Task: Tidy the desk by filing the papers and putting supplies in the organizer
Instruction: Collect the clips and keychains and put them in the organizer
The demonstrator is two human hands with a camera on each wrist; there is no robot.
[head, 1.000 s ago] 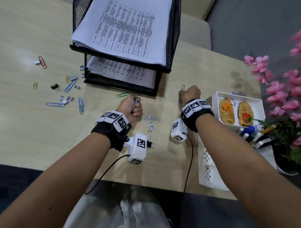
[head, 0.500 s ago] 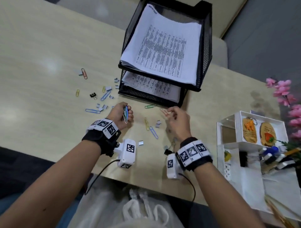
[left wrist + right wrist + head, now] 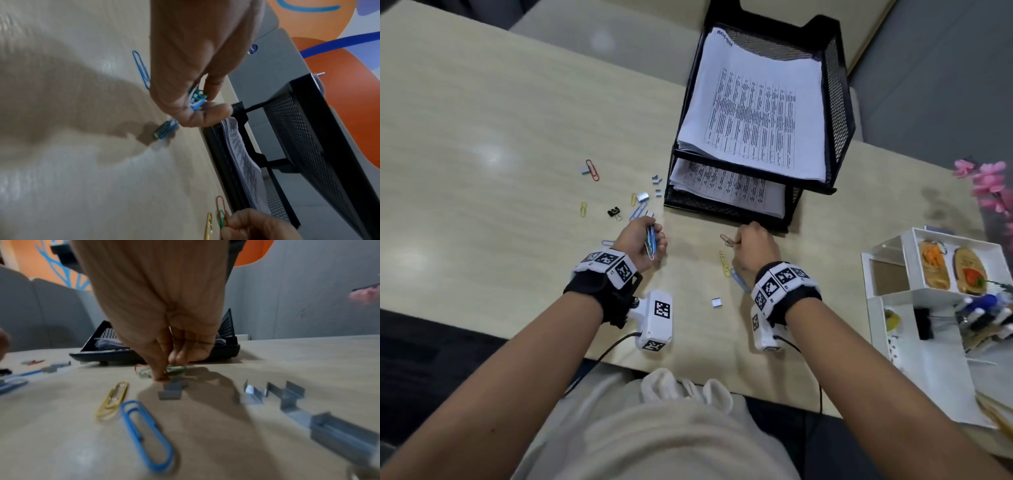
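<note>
My left hand [image 3: 643,240] grips a small bunch of blue and green paper clips [image 3: 650,241], seen sticking out of the fist [image 3: 196,100] in the left wrist view. My right hand [image 3: 751,246] pinches a red paper clip [image 3: 727,240] and a green paper clip [image 3: 176,369] against the desk just in front of the black mesh paper tray [image 3: 839,102]. A yellow clip [image 3: 723,262] and a blue clip [image 3: 739,279] lie beside my right wrist. The tray holds printed papers [image 3: 756,113] on both tiers.
More clips, staple strips and a small black binder clip [image 3: 614,212] are scattered left of the tray. Staple strips [image 3: 292,391] lie right of my right hand. A white organizer [image 3: 887,308] with pens and wooden tags stands at the right, pink flowers [image 3: 993,185] behind it.
My right hand has moved forward toward the tray and now pinches the red and green clips on the desk. The left hand keeps holding its clips. The head view has tilted.
</note>
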